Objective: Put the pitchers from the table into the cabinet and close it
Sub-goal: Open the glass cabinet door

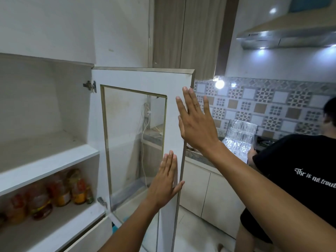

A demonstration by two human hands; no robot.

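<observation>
The white cabinet stands open on the left; its upper shelf is bare as far as I can see. Its glass-paned door swings out toward me, hinged at its left side. My left hand lies flat on the door's inner face, low down near the free edge, fingers straight. My right hand rests higher up at the door's free edge, fingers spread, with fingertips over the edge. Neither hand holds anything. No pitcher is clearly in view.
Several bottles with orange and yellow labels stand on the lower shelf. A person in a black T-shirt stands at the right by the counter, next to a stack of clear glassware. A range hood hangs above.
</observation>
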